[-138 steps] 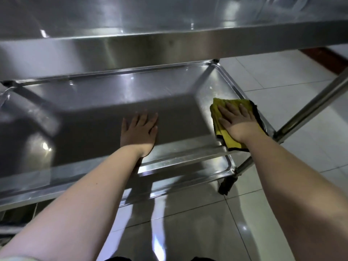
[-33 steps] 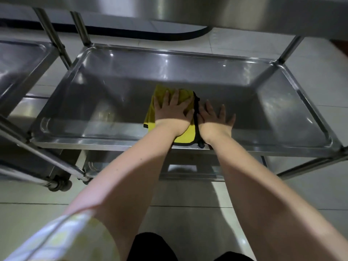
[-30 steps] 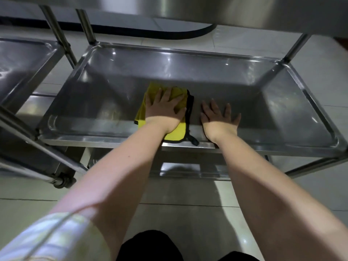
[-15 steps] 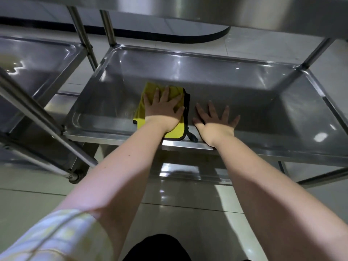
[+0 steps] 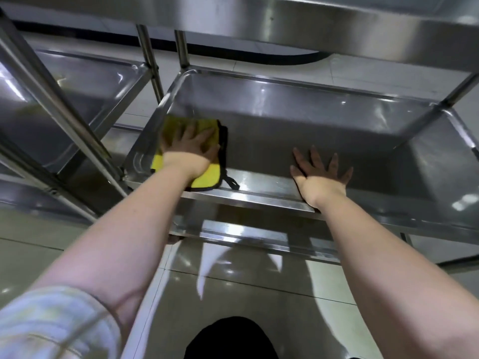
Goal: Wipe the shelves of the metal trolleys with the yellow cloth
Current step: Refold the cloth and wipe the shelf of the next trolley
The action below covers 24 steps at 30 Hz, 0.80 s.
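Sliding from mid-shelf toward the near left corner of the trolley shelf (image 5: pixel 298 110), the yellow cloth (image 5: pixel 207 178) lies under the flat, spread left hand (image 5: pixel 190 147), while the splayed right hand (image 5: pixel 321 174) braces near the front edge.

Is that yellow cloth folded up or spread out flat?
Folded, it seems: the yellow black-edged cloth lies as a compact pad, barely wider than the left hand pressing it onto the steel trolley shelf.

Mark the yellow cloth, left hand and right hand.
yellow cloth (image 5: pixel 208 176), head view, bare near corner.
left hand (image 5: pixel 190 150), head view, back of hand.
right hand (image 5: pixel 321 178), head view, back of hand.
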{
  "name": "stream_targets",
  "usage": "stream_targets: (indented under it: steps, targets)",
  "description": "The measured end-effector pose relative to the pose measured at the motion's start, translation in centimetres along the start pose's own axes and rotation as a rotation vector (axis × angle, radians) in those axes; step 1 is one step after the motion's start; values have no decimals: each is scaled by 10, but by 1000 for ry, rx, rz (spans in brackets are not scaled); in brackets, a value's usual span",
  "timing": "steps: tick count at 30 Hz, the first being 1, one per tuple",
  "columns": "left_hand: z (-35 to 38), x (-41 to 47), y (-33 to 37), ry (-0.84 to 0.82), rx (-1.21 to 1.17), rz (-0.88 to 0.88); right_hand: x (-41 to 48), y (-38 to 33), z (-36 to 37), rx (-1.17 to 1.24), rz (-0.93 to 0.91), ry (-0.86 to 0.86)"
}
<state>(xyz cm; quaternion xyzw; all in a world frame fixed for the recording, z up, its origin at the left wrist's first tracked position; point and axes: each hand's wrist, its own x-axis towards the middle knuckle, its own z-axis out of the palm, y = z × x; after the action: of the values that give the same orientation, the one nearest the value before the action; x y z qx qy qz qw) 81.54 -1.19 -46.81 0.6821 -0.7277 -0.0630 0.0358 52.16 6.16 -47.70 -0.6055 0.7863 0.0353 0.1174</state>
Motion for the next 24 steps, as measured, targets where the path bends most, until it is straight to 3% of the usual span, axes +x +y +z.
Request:
stream_targets:
  steps: [3, 6, 12, 14, 18, 24]
  targets:
    - [-4, 3, -25, -27, 36, -36, -2, -2, 0, -19, 14, -3]
    - [-1, 0, -7, -20, 58, -50, -4, -2, 1, -27, 15, 3]
    - [21, -28, 143, -93, 7, 235, -2, -3, 1, -2, 24, 25]
    - [23, -34, 164, -115, -11, 259, -1, 0, 0, 27, 24, 38]
    - [15, -25, 120, -64, -9, 236, 0, 1, 0, 36, 16, 36]
    - [-5, -8, -11, -13, -2, -30, -2, 1, 0, 17, 14, 28]
